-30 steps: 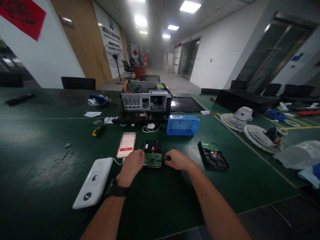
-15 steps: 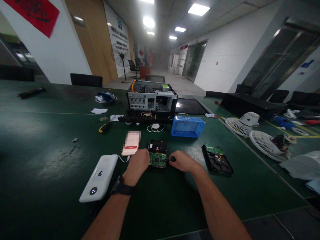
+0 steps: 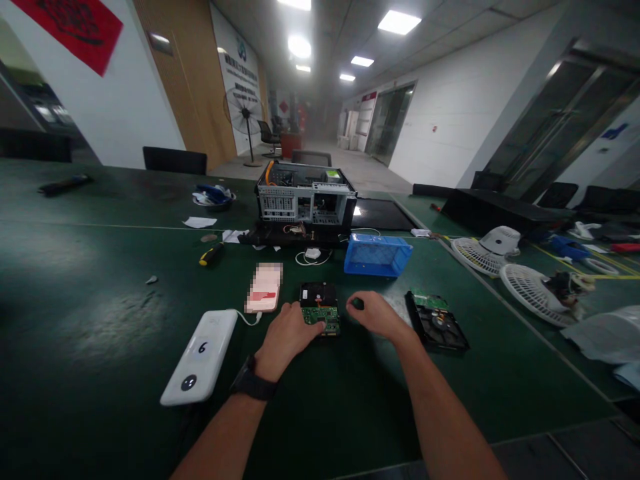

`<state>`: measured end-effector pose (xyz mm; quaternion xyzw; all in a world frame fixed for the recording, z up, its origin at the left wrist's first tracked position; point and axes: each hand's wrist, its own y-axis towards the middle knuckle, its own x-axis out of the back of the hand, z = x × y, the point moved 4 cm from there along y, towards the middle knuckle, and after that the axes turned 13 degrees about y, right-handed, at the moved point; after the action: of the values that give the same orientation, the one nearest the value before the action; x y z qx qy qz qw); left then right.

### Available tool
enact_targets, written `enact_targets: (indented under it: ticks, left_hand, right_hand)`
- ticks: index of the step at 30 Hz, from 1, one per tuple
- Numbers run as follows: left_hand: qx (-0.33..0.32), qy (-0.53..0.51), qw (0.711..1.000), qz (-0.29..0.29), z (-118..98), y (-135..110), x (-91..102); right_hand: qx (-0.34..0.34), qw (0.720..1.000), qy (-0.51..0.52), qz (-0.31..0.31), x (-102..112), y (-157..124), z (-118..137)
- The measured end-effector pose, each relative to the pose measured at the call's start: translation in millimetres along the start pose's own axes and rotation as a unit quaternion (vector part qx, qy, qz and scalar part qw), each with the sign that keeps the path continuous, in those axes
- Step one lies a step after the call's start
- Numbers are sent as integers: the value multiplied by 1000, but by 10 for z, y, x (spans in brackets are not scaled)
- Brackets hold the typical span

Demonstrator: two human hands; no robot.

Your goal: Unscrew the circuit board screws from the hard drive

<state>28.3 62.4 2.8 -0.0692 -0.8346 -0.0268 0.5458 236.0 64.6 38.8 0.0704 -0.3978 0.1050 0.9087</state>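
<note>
A hard drive (image 3: 320, 293) lies on the green table in front of me, its green circuit board facing up. My left hand (image 3: 290, 337) grips it from the left, thumb over the board and fingers along the near left side. Just right of the drive, my right hand (image 3: 375, 313) is curled, thumb and forefinger pinched together. Whether anything small is in that pinch I cannot make out. A second hard drive (image 3: 437, 321) rests further right, apart from both hands.
A phone (image 3: 264, 287) is cabled to a white power bank (image 3: 200, 357) on the left. Beyond are a yellow-black screwdriver (image 3: 211, 254), a blue bin (image 3: 378, 256) and an opened computer case (image 3: 306, 197). White fan parts (image 3: 537, 290) lie at the right.
My left hand has spread its thumb across the circuit board, and the hard drive has shifted and turned slightly. My right hand has risen a little, away from the drive's edge.
</note>
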Motion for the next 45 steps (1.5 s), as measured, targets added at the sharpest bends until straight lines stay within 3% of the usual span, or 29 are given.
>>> enact_targets:
  ticks: [4,7,9,11,13,15,22,25,32,39,45]
  left_hand:
    - [-28,4,1000,11,-15,9,41]
    - [14,-3,999,-44,-20,19,158]
    - [18,-61,994,-84,-83,10,215]
    - [-14,-177,982,-58,-195,-2,194]
    - [-34,-319,946,49,-315,-20,98]
    - [-14,-429,898,93,-372,-39,43]
    - [70,-622,770,123,-355,-45,-50]
    - [101,-654,741,112,-329,-36,-60]
    - [38,-567,813,127,-367,-60,74]
    - [-40,-538,823,176,-319,-61,102]
    - [-60,-499,842,196,-325,-49,59]
  right_hand:
    - [11,999,31,-17,31,-4,117]
    - [28,998,59,-24,-2,-20,235]
    - [56,995,80,-35,-44,-38,324]
    - [92,989,99,-52,-85,-60,410]
    - [119,984,110,-71,-113,-80,474]
    - [129,981,113,-90,-127,-90,507]
    - [153,974,82,-147,-224,-89,505]
    - [162,975,58,-143,-304,-93,506]
    - [130,967,145,-166,-189,-98,521]
    - [85,969,226,-57,-105,-74,487]
    - [69,966,248,-8,-66,-70,423]
